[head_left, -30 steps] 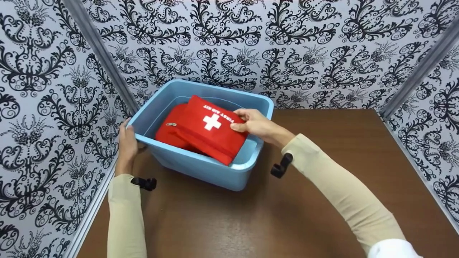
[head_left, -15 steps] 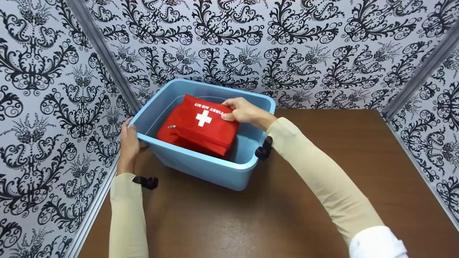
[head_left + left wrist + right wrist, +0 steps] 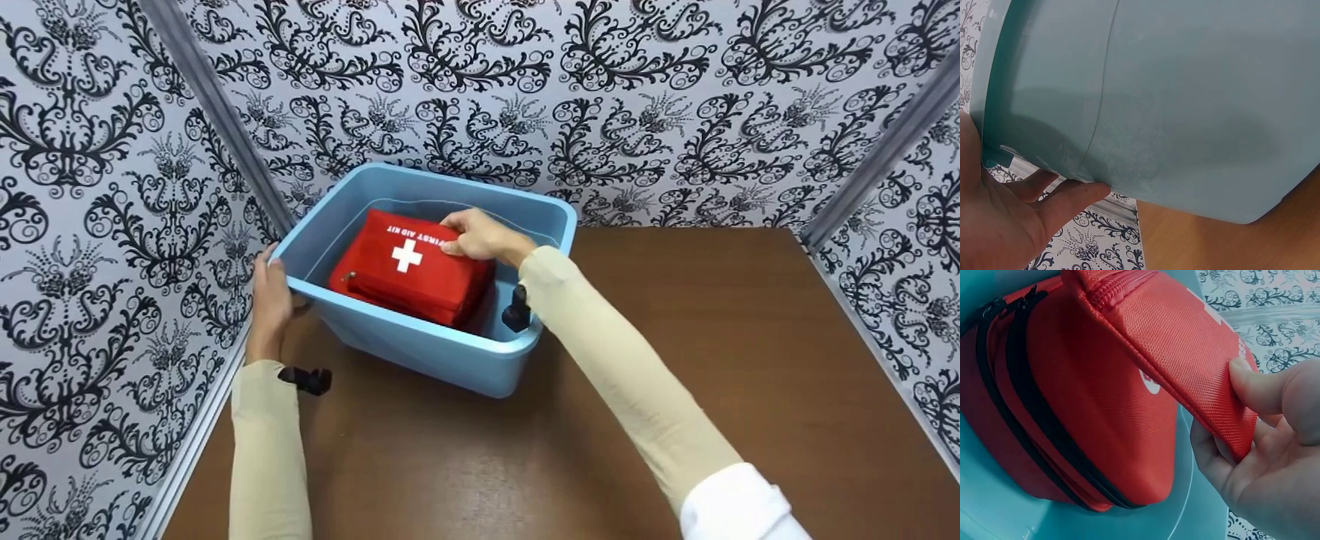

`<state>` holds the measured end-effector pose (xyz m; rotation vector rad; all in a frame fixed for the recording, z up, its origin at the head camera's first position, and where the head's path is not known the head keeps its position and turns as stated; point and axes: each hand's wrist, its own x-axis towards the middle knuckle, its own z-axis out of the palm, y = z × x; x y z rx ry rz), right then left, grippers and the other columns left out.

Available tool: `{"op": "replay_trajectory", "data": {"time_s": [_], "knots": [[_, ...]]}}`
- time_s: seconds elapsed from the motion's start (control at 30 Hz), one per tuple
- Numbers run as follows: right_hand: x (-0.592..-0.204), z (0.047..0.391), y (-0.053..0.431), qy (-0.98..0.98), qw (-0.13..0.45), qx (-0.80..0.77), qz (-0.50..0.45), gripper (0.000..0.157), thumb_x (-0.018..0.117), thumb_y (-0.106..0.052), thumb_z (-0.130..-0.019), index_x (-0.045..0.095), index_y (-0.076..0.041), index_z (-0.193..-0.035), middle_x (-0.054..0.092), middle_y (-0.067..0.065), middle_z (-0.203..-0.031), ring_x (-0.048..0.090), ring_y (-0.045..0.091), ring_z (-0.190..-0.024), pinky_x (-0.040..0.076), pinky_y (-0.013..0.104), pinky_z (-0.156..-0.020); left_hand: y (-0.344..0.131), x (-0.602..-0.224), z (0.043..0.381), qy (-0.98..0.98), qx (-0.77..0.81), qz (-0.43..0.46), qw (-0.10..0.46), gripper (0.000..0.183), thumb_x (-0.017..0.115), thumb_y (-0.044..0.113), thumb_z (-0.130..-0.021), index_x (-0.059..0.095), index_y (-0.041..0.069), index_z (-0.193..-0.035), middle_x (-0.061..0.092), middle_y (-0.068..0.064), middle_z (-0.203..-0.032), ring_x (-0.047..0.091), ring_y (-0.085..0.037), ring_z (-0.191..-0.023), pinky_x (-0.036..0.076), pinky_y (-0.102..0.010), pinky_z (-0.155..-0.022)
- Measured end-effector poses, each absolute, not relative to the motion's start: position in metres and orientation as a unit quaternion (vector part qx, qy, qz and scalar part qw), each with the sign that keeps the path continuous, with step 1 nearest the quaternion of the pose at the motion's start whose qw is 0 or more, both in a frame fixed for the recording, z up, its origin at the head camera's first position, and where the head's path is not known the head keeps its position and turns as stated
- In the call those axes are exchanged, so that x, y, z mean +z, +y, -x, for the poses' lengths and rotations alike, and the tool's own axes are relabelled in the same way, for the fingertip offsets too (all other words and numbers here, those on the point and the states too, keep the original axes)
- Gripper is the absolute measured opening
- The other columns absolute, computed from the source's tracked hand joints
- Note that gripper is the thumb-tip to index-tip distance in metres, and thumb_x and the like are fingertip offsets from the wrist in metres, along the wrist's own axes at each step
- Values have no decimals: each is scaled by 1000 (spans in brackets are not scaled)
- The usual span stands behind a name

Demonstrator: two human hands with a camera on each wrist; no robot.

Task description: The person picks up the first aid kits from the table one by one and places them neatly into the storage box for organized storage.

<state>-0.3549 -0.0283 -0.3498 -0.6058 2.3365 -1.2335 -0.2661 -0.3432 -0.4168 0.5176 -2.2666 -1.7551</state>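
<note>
A flat red zippered first aid pouch (image 3: 420, 262) with a white cross lies inside the blue plastic bin (image 3: 420, 334). My right hand (image 3: 484, 238) pinches one corner of the pouch, thumb on top and fingers beneath, as the right wrist view shows. Below it sits a bulkier red case (image 3: 1100, 394) with black zippers, mostly covered by the pouch in the head view. At the bin's left corner, my left hand (image 3: 271, 296) holds the rim. In the left wrist view its fingers (image 3: 1075, 199) lie against the bin's outer wall.
A brown table (image 3: 675, 360) bears the bin near its back left corner. Patterned panels (image 3: 637, 112) rise behind and at both sides, with grey corner posts (image 3: 217, 112). The left panel stands close to my left hand.
My right hand has moved left and slightly up in the head view, bringing the pouch over the red case and lower into the bin. The left hand keeps its place on the rim.
</note>
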Motion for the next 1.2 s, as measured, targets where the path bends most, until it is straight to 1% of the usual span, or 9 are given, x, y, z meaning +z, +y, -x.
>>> {"op": "replay_trajectory", "data": {"time_s": [0.17,0.23,0.33,0.43,0.53,0.67,0.8,1.03,1.2], "knots": [[-353,359,-34,854,186,-441,204,30,61,-11,-86,60,-9,-116,63,6,-108,59,15,-88,49,25,-81,-342,-418,268,-773,-599,-174,119,47,17,38,-98,19,31,-145,33,-17,-142,42,-33,-114,45,-47,-84],[-355,361,-36,857,171,-444,195,34,62,-9,-85,60,-10,-118,62,6,-110,58,15,-91,48,25,-82,-342,-418,268,-774,-597,-171,126,48,18,36,-98,20,29,-145,32,-17,-143,42,-33,-116,44,-47,-86],[-356,362,-39,860,154,-450,186,45,63,-2,-81,57,-13,-123,60,6,-115,56,16,-96,47,26,-86,-341,-419,269,-776,-593,-160,144,48,19,33,-98,22,24,-145,29,-15,-146,37,-32,-123,37,-47,-97],[-358,362,-42,871,135,-436,183,58,62,4,-74,54,-18,-127,58,5,-120,53,17,-102,45,28,-90,-340,-420,269,-771,-599,-157,150,48,20,32,-97,24,23,-145,27,-15,-146,34,-34,-126,35,-53,-98],[-361,361,-45,885,114,-413,183,66,61,6,-69,53,-20,-128,57,4,-125,51,17,-109,41,29,-96,-341,-421,270,-774,-593,-155,156,48,21,30,-98,24,21,-145,27,-15,-147,33,-33,-127,32,-51,-102],[-368,360,-47,897,96,-393,179,66,59,7,-69,53,-21,-129,56,3,-129,48,17,-115,38,31,-101,-343,-423,270,-775,-593,-153,155,48,21,30,-98,23,20,-145,26,-16,-147,32,-33,-128,29,-50,-105],[-373,360,-47,903,91,-384,172,63,61,6,-71,55,-20,-128,55,1,-131,46,16,-119,36,30,-103,-343,-423,270,-769,-603,-158,143,49,20,31,-97,22,22,-145,26,-16,-147,33,-35,-127,32,-53,-102],[-375,363,-48,911,68,-357,194,65,49,10,-70,55,-20,-128,54,-1,-131,46,14,-118,35,28,-104,-342,-421,269,-764,-611,-165,130,49,19,34,-97,20,26,-145,25,-17,-147,35,-37,-124,39,-55,-93],[-376,365,-47,916,58,-333,215,59,52,6,-75,55,-18,-128,55,0,-130,47,14,-119,36,26,-104,-342,-418,268,-770,-601,-166,132,49,19,33,-97,20,25,-146,26,-16,-147,36,-35,-124,38,-52,-96]]}}
